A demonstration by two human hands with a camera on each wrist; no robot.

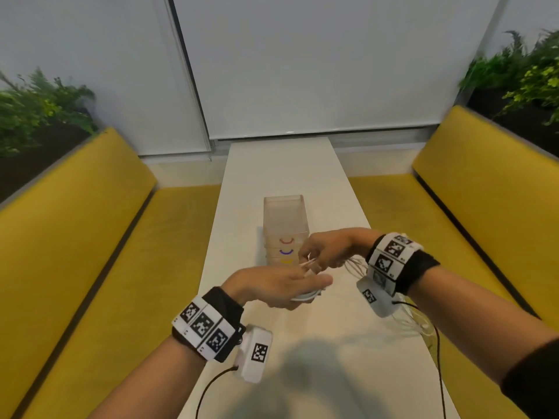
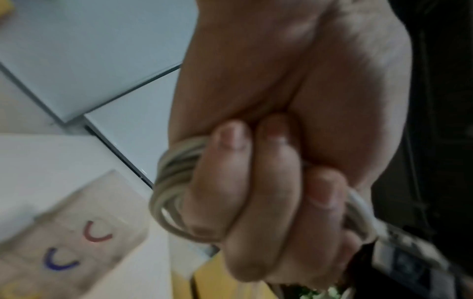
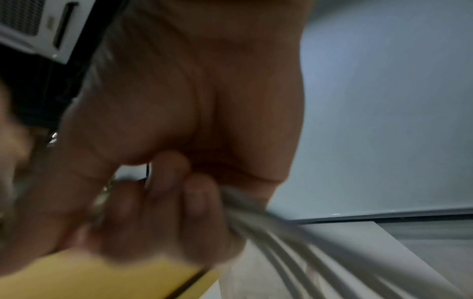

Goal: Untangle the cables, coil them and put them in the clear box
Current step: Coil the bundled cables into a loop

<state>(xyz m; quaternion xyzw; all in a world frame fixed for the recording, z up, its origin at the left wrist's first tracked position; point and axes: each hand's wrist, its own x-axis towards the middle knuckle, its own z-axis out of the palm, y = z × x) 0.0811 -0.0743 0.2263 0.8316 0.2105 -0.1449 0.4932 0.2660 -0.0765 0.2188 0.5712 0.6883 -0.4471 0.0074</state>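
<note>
The worst risk, as I judged it, was the loose strands [image 1: 406, 323] lying near the table's [image 1: 284, 173] near right edge snagging and dragging turns off the coil [image 2: 174, 188]. The left hand [image 1: 272, 285] was raised over the table's middle, palm tilted, fingers curled tight round that white coil. Just beyond, touching it, the right hand [image 1: 325, 251] pinched the cable [image 3: 268, 228], strands trailing from its closed fingers. The clear box [image 1: 286, 228] stood just behind, toward the far edge.

Your left hand [image 1: 273, 285] grips the coiled cable [image 2: 176, 192], fingers curled; your right hand [image 1: 329, 249], just beside the coil, pinches loose strands.
</note>
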